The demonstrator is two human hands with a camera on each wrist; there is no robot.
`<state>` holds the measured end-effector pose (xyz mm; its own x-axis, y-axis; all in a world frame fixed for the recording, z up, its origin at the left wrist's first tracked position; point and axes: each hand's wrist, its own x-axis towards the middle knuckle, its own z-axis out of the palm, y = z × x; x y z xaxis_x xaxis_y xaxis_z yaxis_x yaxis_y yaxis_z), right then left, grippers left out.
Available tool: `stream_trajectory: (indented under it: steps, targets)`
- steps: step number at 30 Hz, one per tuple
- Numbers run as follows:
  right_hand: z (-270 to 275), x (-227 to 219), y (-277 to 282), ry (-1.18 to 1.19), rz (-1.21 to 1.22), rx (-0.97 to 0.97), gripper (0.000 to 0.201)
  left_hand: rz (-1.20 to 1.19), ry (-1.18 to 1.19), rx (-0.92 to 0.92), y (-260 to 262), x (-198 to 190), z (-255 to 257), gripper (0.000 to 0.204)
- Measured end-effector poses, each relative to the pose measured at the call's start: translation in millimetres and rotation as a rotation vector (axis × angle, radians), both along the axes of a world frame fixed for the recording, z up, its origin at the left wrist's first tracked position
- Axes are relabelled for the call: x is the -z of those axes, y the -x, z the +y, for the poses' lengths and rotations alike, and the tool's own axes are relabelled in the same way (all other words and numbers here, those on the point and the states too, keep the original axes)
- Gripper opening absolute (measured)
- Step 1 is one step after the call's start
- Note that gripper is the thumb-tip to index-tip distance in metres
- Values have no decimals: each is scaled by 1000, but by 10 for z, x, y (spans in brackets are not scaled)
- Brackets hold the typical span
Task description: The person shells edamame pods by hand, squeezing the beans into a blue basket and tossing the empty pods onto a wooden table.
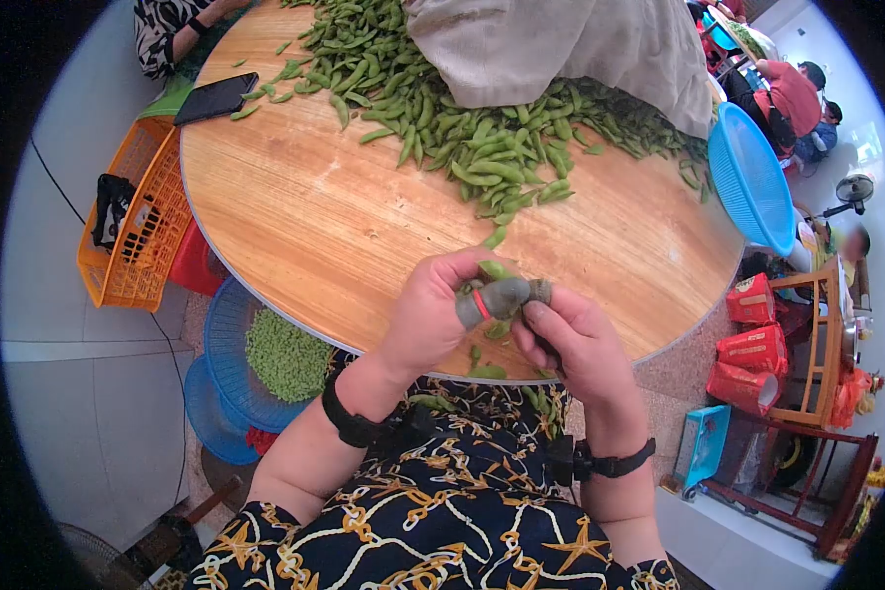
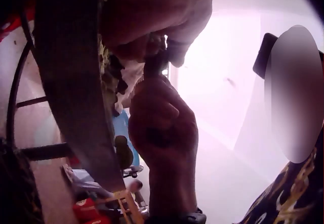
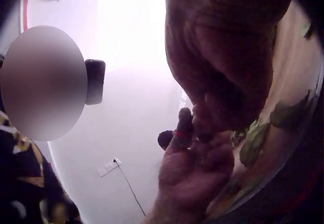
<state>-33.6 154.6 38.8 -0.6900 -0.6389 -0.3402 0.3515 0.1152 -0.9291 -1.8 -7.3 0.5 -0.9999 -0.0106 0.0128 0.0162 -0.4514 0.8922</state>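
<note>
In the head view my left hand (image 1: pixel 428 315) holds a green soybean pod (image 1: pixel 495 268) close over the table's near edge. Its thumb wears a grey-green cover (image 1: pixel 504 295) with a red band. My right hand (image 1: pixel 585 344) meets it thumb to thumb, its fingers curled in at the pods between the hands. Another bit of green pod (image 1: pixel 499 329) shows just under the covered thumb. Both wrist views are dark: the left hand (image 3: pixel 195 168) and its banded thumb appear in the right wrist view, the right hand (image 2: pixel 162 113) in the left one. The pinching fingertips are partly hidden.
A heap of soybean pods (image 1: pixel 501 157) and a grey cloth sack (image 1: pixel 560 49) cover the far side of the round wooden table (image 1: pixel 315 216). A phone (image 1: pixel 216 98) lies at left. Shelled beans (image 1: pixel 285 354) fill a blue basket below left; another blue basket (image 1: pixel 752 182) leans at right.
</note>
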Motion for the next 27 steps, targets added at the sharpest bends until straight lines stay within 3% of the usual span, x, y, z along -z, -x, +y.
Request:
stream_trajectory:
  steps: [2, 6, 9, 10, 11, 12, 13, 15, 19, 21, 24, 25, 27]
  targets:
    - [40, 20, -3, 51, -98, -8, 17, 44, -161, 171, 5, 36, -32, 16]
    - [0, -17, -48, 214, -353, -9, 16, -23, -339, 294, -6, 10, -72, 18]
    - [-14, 68, -22, 94, -229, 70, 15, -155, -482, 320, 12, 0, -57, 15]
    - [-31, 78, -28, 94, -226, 67, 15, -99, -255, 205, 24, 78, -4, 16]
    - [-57, 87, -43, -84, 101, 100, 14, -42, -29, 87, 31, 119, 32, 19]
    - [-74, 93, -55, -261, 428, 130, 12, -38, -30, 83, 28, 94, 43, 19]
    - [-79, 96, -61, -262, 433, 128, 12, -68, 52, 28, 24, 48, 50, 23]
    - [-80, 95, -57, -460, 696, 148, 10, -92, 132, -29, 24, 16, 60, 27]
    - [2, 108, 34, -365, 527, 140, 9, -95, 199, -56, 27, 19, 64, 27]
    - [40, 81, 84, -188, 111, 159, 9, -94, 166, -32, 29, 24, 63, 28]
    - [46, 85, 102, -147, 7, 170, 8, -103, 85, -16, 37, 54, 53, 29]
    - [33, 119, 92, -147, 11, 167, 8, -132, 90, 12, 38, 42, 47, 30]
    - [-34, 207, 28, -371, 549, 210, 8, -162, 97, 36, 34, 44, 57, 30]
